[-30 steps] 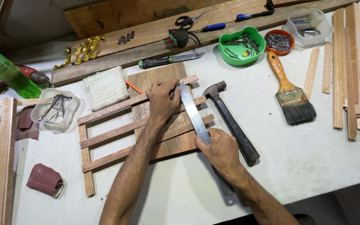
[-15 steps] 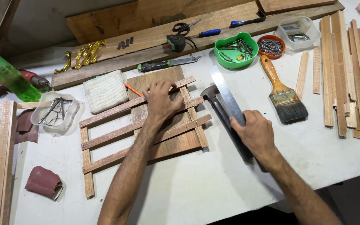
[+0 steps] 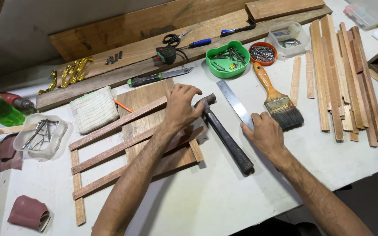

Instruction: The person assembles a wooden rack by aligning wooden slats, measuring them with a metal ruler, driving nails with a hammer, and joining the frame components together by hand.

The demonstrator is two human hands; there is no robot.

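A woodworker's right hand (image 3: 265,135) has carried a steel ruler (image 3: 236,104) off the slatted wooden frame (image 3: 123,144), where it lay a second ago, and set it flat on the white bench (image 3: 224,201) to the right, between the hammer (image 3: 224,133) and the paintbrush (image 3: 278,98). The frame now lies uncovered, which suggests the measuring there is over for the moment. The right hand rests palm down over the ruler's near end, fingers (image 3: 252,124) loosely curved and touching the metal rather than clenched around it.

A little farther in, the left hand (image 3: 182,105) stays pressed on the frame's right end, fingers (image 3: 187,89) spread and bent over the top slat, just beside the hammer's head. The frame lies over a darker board at mid-bench, left of the hammer.

Farther back sit a green tray of screws (image 3: 227,59), an orange dish of nails (image 3: 262,52) and a clear tub (image 3: 287,37). Loose wooden strips (image 3: 342,78) lie at far right. A tape measure (image 3: 166,54) and scissors (image 3: 173,39) rest on the planks along the bench's far edge.
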